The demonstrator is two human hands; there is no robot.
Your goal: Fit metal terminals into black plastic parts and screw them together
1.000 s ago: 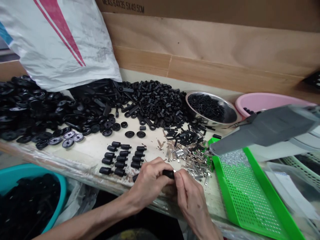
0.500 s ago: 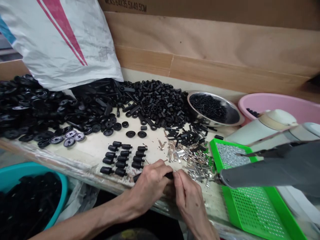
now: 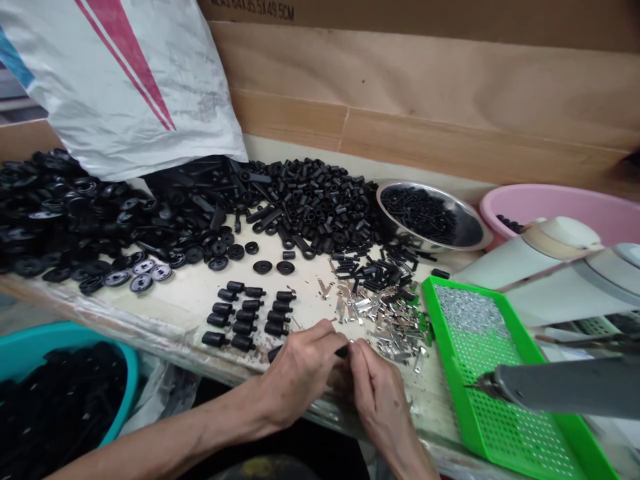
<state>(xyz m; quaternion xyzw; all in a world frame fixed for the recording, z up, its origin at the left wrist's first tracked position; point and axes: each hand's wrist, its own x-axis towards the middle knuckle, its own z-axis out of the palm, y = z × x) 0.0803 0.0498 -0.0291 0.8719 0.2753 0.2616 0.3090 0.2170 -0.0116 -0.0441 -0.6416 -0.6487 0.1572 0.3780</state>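
Note:
My left hand (image 3: 300,370) is closed around a small black plastic cylinder (image 3: 342,351) at the table's front edge. My right hand (image 3: 377,393) pinches at the cylinder's end, fingers pressed together; what it holds there is too small to make out. Just left of my hands lie short rows of finished black cylinders (image 3: 245,315). A scatter of small shiny metal clips (image 3: 385,320) lies right behind my hands.
A heap of black sleeves (image 3: 320,200) and black wheels (image 3: 60,213) covers the back of the table. A steel bowl (image 3: 470,230) holds black pins. A green perforated tray (image 3: 505,413) sits at right, a grey tool (image 3: 560,387) above it. Pink basin (image 3: 550,203), teal basin (image 3: 30,340), white sack (image 3: 120,80).
The grey tool at right has swung down and to the right over the green tray. My hands stay together on the black cylinder, barely shifted.

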